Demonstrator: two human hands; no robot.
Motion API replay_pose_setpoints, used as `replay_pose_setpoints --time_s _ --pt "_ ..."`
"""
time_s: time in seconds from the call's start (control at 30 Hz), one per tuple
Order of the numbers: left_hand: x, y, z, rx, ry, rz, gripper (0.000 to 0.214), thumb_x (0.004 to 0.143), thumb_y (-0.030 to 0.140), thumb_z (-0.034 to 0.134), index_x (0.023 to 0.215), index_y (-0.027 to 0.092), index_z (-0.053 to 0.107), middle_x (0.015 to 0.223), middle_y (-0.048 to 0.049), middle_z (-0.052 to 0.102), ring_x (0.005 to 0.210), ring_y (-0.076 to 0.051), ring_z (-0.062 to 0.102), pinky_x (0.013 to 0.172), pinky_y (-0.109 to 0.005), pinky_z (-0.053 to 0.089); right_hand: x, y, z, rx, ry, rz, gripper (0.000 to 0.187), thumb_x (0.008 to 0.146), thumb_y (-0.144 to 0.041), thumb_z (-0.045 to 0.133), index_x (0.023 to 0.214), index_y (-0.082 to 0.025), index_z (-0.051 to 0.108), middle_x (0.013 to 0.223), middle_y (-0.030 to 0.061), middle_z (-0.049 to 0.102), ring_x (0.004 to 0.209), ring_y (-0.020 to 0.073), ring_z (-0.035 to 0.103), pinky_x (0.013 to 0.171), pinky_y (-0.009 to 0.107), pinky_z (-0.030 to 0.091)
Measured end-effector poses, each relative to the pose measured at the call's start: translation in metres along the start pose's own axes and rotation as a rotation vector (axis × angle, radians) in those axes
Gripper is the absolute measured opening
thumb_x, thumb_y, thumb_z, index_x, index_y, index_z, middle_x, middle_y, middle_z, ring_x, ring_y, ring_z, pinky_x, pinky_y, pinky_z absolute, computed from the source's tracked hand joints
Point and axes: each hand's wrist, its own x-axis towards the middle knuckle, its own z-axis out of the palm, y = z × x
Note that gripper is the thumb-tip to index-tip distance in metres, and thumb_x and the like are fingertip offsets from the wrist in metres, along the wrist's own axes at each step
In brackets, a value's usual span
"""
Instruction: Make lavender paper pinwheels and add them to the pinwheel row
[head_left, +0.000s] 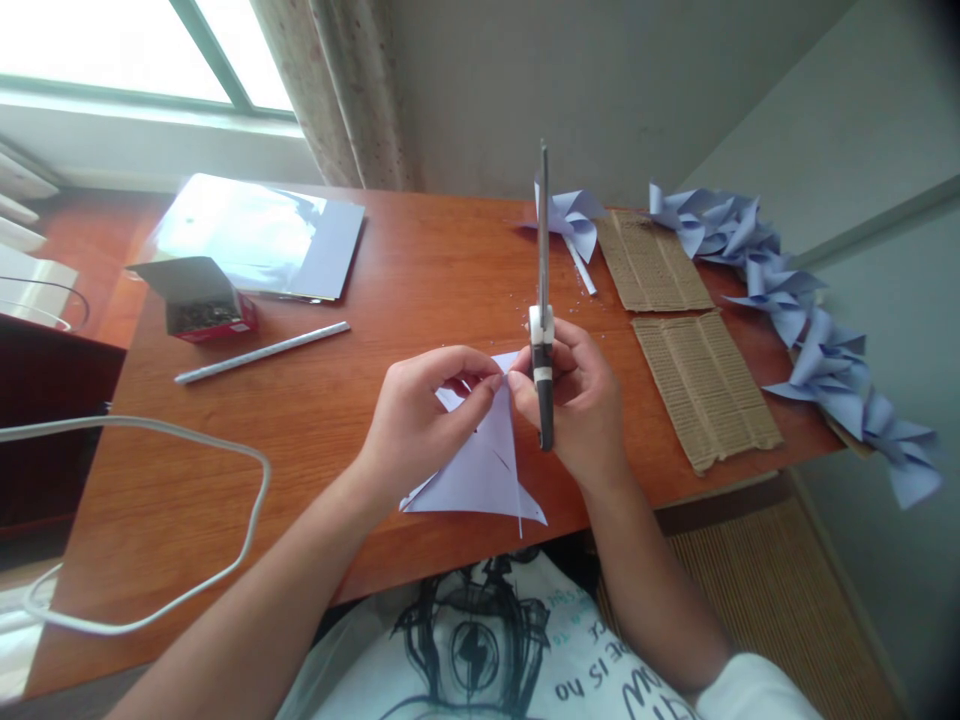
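My left hand pinches the folded corners of a pale lilac paper square that has cuts in it, holding it just above the table's front edge. My right hand meets it from the right, also touching the paper's corners, and grips a pair of scissors. The blades are together and point straight up. The fingers of both hands are closed.
On the wooden table lie a white paper stick, an open box of pins, a stack of lilac sheets, two corrugated cardboard pieces, a finished pinwheel and a row of several pinwheels. A white cable loops at left.
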Motion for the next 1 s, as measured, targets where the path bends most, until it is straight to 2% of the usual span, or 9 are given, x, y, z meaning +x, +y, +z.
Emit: replay_pose_setpoints --time_s 0.13,0.23,0.33,0.47,0.7,1.0 --pt "0.002 0.0 -0.002 0.0 0.023 -0.025 0.005 0.085 0.016 0.069 0.083 0.016 0.074 0.076 -0.0012 0.074 0.068 -0.012 0.066 0.068 -0.022 0.054 -0.002 -0.004 -0.01 0.021 0.003 -0.019 0.046 0.077 -0.026 0.084 0.117 -0.027 0.062 0.083 -0.0028 0.067 0.075 0.0146 0.064 0.072 0.029 0.054" --pt "0.003 -0.002 -0.005 -0.04 0.056 -0.048 0.004 0.085 0.017 0.07 0.085 0.016 0.075 0.079 -0.002 0.076 0.071 -0.013 0.068 0.07 -0.024 0.055 -0.007 -0.001 -0.026 -0.041 -0.067 0.009 0.05 0.074 -0.026 0.087 0.117 -0.027 0.063 0.084 -0.0032 0.066 0.076 0.0141 0.063 0.069 0.027 0.052" --pt "0.003 -0.003 -0.007 -0.083 0.082 -0.059 0.004 0.085 0.019 0.072 0.086 0.017 0.075 0.081 -0.0024 0.076 0.072 -0.014 0.068 0.07 -0.025 0.055 -0.014 0.003 -0.043 -0.178 -0.143 0.041 0.052 0.073 -0.027 0.088 0.119 -0.03 0.063 0.091 -0.0023 0.067 0.081 0.0153 0.064 0.075 0.029 0.053" --pt "0.003 -0.003 -0.007 -0.117 0.076 -0.059 0.005 0.085 0.021 0.073 0.087 0.017 0.075 0.082 -0.0037 0.077 0.074 -0.016 0.069 0.071 -0.027 0.056 -0.018 0.003 -0.057 -0.322 -0.226 0.014 0.06 0.072 -0.03 0.089 0.124 -0.03 0.06 0.11 0.0015 0.069 0.094 0.0187 0.065 0.088 0.033 0.055" --pt "0.003 -0.002 -0.008 -0.097 0.088 -0.017 0.008 0.084 0.015 0.071 0.088 0.018 0.077 0.086 -0.0042 0.079 0.076 -0.016 0.071 0.071 -0.027 0.055 -0.015 -0.005 -0.064 -0.596 -0.26 -0.085 0.052 0.076 -0.034 0.086 0.121 -0.026 0.062 0.113 0.0045 0.071 0.087 0.0185 0.069 0.084 0.032 0.058" --pt "0.003 -0.001 -0.008 -0.107 0.006 0.013 0.01 0.085 0.014 0.068 0.09 0.017 0.076 0.087 -0.0053 0.079 0.076 -0.017 0.071 0.07 -0.028 0.054 -0.012 -0.01 -0.065 -0.704 -0.263 -0.185 0.049 0.082 -0.034 0.082 0.124 -0.024 0.06 0.116 0.0063 0.07 0.09 0.0186 0.071 0.088 0.032 0.058"
